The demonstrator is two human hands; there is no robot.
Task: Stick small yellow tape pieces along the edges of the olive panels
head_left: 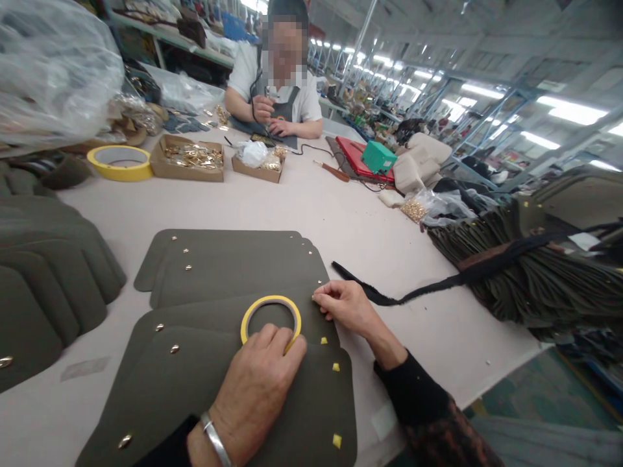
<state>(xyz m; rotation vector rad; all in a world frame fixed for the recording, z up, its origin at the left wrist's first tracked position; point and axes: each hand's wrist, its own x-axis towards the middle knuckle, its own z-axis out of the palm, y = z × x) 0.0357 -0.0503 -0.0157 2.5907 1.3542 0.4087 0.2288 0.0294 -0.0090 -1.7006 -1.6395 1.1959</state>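
Several dark olive panels (219,376) lie overlapped on the pale table, with metal studs along their left side. My left hand (260,383), a silver bangle at its wrist, has its fingers closed on the near edge of a yellow tape roll (271,300) that rests on the panels. My right hand (343,305) is pinched at the panels' right edge, by a small stud (320,282); a tiny yellowish bit shows at its fingertips, too small to make out. Small yellow tape pieces (336,367) stick along the right edge below it.
A black strap (428,289) runs right to a tall stack of dark panels (516,266). More panels (48,279) lie left. Beyond are a large tape roll (121,170), boxes of metal parts (187,172), a wooden-handled tool (335,172) and a seated person.
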